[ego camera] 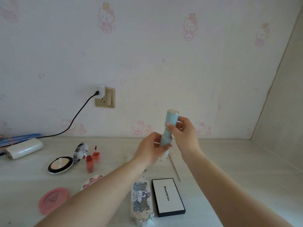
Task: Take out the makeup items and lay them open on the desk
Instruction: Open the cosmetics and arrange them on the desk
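I hold a light blue tube [169, 126] with a gold top upright above the desk [229, 161]. My left hand [150, 149] grips its lower part and my right hand [183, 130] grips its upper part. Laid out on the desk are an open round powder compact [65, 161] with its mirror lid up, an orange-red lip gloss bottle [89, 163] with its wand cap [95, 154] beside it, a pink round lid [53, 199], an ornate silver case [141, 203] and a shut white palette [168, 196] with a black rim.
A white power bank [24, 149] with blue cables lies at the far left, a black cord running to a wall socket [105, 97]. A thin stick [174, 167] lies right of my hands. A side wall [278, 112] bounds the desk on the right.
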Motion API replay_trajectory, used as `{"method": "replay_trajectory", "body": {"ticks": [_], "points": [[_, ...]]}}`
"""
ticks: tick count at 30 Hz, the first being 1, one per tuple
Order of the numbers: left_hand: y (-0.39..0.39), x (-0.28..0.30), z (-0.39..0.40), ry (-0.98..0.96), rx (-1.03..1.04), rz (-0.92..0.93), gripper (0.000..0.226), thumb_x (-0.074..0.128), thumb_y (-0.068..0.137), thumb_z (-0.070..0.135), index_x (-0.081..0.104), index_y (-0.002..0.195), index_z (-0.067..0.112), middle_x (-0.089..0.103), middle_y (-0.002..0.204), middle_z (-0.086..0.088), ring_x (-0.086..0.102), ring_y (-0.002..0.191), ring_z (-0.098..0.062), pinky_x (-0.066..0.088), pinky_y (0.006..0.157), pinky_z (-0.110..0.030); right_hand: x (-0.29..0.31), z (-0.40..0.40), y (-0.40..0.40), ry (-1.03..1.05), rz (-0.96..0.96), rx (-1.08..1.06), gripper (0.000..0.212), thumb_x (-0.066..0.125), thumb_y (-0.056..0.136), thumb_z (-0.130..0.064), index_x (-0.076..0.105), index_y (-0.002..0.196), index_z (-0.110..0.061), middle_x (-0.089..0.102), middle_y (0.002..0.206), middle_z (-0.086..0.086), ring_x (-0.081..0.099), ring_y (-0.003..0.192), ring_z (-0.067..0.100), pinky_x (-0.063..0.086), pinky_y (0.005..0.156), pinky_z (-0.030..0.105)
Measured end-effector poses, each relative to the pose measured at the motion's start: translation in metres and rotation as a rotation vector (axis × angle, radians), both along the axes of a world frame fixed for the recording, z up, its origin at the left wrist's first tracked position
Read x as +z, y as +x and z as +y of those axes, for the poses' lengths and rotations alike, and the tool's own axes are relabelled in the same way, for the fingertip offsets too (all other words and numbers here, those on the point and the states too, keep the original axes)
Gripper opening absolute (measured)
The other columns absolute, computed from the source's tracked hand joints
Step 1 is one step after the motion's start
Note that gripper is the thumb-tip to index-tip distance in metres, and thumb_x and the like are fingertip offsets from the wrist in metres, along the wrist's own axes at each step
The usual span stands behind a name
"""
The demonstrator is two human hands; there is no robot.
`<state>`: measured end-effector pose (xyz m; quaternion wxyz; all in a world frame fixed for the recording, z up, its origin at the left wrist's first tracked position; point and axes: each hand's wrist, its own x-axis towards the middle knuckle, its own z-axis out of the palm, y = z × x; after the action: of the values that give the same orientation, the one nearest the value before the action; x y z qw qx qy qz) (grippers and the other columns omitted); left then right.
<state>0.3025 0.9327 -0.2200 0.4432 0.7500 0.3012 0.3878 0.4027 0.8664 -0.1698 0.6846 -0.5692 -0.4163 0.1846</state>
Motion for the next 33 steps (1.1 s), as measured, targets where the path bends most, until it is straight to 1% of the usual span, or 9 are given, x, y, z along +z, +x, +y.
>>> {"method": "replay_trajectory", "body": {"ticks": [4, 6, 8, 11, 13, 20, 25, 30, 33], "points": [[-0.012, -0.014, 0.007, -0.022, 0.04, 0.033, 0.023, 0.072, 0.078, 0.027, 0.06, 0.095, 0.018, 0.069, 0.096, 0.001, 0.068, 0.086, -0.015, 0.051, 0.062, -0.019, 0.023, -0.002, 0.009, 0.027, -0.023, 0.052, 0.018, 0.063, 0.087, -0.022, 0.059, 0.094, -0.038, 0.064, 0.09, -0.013, 0.061, 0.088, 0.0, 0.048, 0.088, 0.024], [-0.016, -0.017, 0.013, -0.041, 0.086, 0.026, 0.021, 0.072, 0.078, 0.029, 0.059, 0.092, 0.02, 0.068, 0.095, 0.002, 0.067, 0.086, -0.015, 0.052, 0.071, -0.026, 0.024, -0.003, 0.016, -0.031, -0.079, 0.075, 0.02, 0.065, 0.086, -0.022, 0.06, 0.096, -0.039, 0.064, 0.094, -0.013, 0.06, 0.095, 0.004, 0.048, 0.095, 0.03], [-0.018, -0.017, 0.02, -0.037, 0.119, 0.041, 0.02, 0.072, 0.079, 0.03, 0.057, 0.089, 0.021, 0.066, 0.092, 0.006, 0.065, 0.086, -0.014, 0.05, 0.076, -0.029, 0.02, -0.003, 0.025, -0.089, -0.115, 0.026, 0.024, 0.067, 0.084, -0.022, 0.062, 0.106, -0.031, 0.063, 0.097, -0.01, 0.06, 0.091, 0.007, 0.05, 0.092, 0.03], [-0.018, -0.016, 0.027, -0.04, 0.164, 0.016, 0.02, 0.073, 0.079, 0.025, 0.055, 0.086, 0.021, 0.063, 0.087, 0.007, 0.061, 0.075, -0.007, 0.043, 0.065, -0.019, 0.008, -0.003, 0.038, -0.185, -0.164, -0.095, 0.034, 0.07, 0.082, -0.021, 0.06, 0.115, -0.017, 0.061, 0.102, -0.005, 0.056, 0.077, 0.004, 0.045, 0.068, 0.011], [-0.016, -0.016, 0.031, -0.052, 0.173, -0.008, 0.019, 0.073, 0.079, 0.022, 0.055, 0.085, 0.019, 0.063, 0.086, 0.004, 0.059, 0.073, -0.006, 0.042, 0.063, -0.017, -0.003, -0.003, 0.043, -0.237, -0.194, -0.107, 0.039, 0.071, 0.081, -0.017, 0.058, 0.117, -0.015, 0.061, 0.105, 0.0, 0.057, 0.079, 0.009, 0.041, 0.06, 0.011], [-0.004, -0.025, 0.049, -0.054, 0.173, 0.021, 0.019, 0.073, 0.079, 0.022, 0.059, 0.092, 0.015, 0.064, 0.087, 0.004, 0.061, 0.08, -0.013, 0.043, 0.065, -0.015, -0.049, 0.017, 0.053, -0.363, -0.277, -0.005, 0.059, 0.073, 0.077, -0.008, 0.047, 0.129, -0.017, 0.058, 0.096, -0.008, 0.058, 0.087, 0.013, 0.049, 0.082, 0.028], [0.01, -0.034, 0.066, -0.058, 0.142, 0.09, 0.021, 0.075, 0.078, 0.022, 0.061, 0.093, 0.018, 0.066, 0.093, 0.002, 0.063, 0.09, -0.018, 0.049, 0.082, -0.029, -0.07, 0.031, 0.053, -0.464, -0.374, 0.047, 0.054, 0.068, 0.08, -0.01, 0.047, 0.128, -0.021, 0.06, 0.105, -0.007, 0.058, 0.091, 0.008, 0.04, 0.064, 0.008], [0.019, -0.042, 0.079, -0.068, 0.129, 0.134, 0.022, 0.075, 0.077, 0.021, 0.06, 0.093, 0.019, 0.066, 0.096, 0.001, 0.064, 0.095, -0.019, 0.049, 0.087, -0.033, -0.086, 0.049, 0.055, -0.496, -0.361, 0.028, 0.058, 0.066, 0.08, -0.01, 0.044, 0.133, -0.022, 0.06, 0.118, -0.004, 0.059, 0.103, 0.013, 0.046, 0.078, 0.02], [0.021, -0.047, 0.086, -0.069, 0.131, 0.143, 0.025, 0.075, 0.077, 0.021, 0.062, 0.098, 0.016, 0.067, 0.099, -0.001, 0.064, 0.097, -0.019, 0.049, 0.089, -0.034, -0.091, 0.057, 0.057, -0.499, -0.347, 0.031, 0.061, 0.065, 0.081, -0.009, 0.041, 0.136, -0.023, 0.058, 0.121, -0.004, 0.059, 0.1, 0.012, 0.044, 0.078, 0.021]]}}
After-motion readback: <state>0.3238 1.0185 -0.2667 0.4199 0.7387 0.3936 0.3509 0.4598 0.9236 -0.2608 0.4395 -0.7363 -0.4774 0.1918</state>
